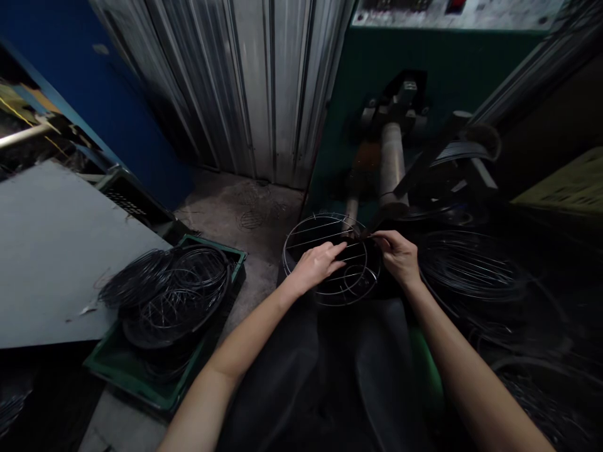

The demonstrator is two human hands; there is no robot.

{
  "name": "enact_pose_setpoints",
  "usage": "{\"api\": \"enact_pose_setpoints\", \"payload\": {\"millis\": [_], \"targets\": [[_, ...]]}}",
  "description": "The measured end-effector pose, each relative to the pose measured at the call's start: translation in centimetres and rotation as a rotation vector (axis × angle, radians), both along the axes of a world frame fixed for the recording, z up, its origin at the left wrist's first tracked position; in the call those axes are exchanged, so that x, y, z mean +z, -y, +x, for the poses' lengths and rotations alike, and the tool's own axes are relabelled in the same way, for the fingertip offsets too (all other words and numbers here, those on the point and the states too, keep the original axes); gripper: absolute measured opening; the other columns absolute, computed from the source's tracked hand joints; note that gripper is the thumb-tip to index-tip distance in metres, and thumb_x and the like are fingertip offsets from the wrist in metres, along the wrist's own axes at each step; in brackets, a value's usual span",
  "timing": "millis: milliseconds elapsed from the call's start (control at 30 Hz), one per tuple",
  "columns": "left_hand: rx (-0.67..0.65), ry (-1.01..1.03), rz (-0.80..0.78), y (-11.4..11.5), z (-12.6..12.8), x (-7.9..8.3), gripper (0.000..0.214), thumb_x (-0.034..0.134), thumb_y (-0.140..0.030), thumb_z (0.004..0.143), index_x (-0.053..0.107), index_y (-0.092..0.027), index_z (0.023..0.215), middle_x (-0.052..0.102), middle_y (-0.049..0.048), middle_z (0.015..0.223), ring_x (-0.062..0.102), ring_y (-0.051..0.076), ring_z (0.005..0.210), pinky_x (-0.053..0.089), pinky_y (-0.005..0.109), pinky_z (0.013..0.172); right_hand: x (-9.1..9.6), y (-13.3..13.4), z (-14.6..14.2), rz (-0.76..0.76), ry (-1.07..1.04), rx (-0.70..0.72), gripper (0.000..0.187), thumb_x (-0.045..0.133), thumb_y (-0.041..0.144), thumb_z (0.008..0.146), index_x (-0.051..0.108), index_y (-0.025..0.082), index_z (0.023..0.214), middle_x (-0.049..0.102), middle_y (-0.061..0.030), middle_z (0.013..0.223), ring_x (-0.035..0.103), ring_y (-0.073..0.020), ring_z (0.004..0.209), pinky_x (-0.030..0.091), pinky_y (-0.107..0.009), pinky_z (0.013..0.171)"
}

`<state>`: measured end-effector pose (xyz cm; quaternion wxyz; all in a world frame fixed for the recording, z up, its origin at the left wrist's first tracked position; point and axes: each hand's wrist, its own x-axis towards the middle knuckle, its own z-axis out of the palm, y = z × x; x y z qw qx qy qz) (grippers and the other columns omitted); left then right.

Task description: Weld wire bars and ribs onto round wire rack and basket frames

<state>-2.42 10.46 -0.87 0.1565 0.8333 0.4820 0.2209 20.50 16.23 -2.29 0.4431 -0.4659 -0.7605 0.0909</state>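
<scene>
A round wire rack (288, 242) with parallel cross wires lies tilted in front of my lap, close to the welding-type machine's lower arm. My left hand (313, 267) reaches over the rack from the left, its index finger and thumb stretched apart above the cross wires. At the rack's right side, my right hand (399, 254) is closed in a pinch near the rim; what sits between the fingertips is too dark and small to make out. A smaller wire ring (357, 279) shows through or beneath the rack, at its lower right.
The green machine (438, 69) stands ahead, its thick metal arm (392, 157) pointing down toward the rack. A green crate (164, 402) with stacked wire racks (183, 295) is at left, beside a pale panel (61, 263). More wire racks (471, 263) lie at right; wire pieces (252, 218) lie on the floor.
</scene>
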Motion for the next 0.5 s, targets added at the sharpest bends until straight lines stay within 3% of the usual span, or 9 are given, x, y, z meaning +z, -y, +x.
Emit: {"api": "enact_pose_setpoints", "payload": {"millis": [500], "targets": [[0.01,-0.002,0.009,0.01,0.12,0.0,0.049,0.051,-0.036,0.091,0.041,-0.019,0.136,0.059,0.0036,0.099,0.06,0.015,0.089,0.048,0.024,0.076,-0.32,0.07,-0.04,-0.042,-0.011,-0.004,0.019,0.05,0.031,0.086,0.066,0.02,0.085,0.068,-0.0047,0.083,0.063,-0.0173,0.074,0.05,-0.03,0.069]]}}
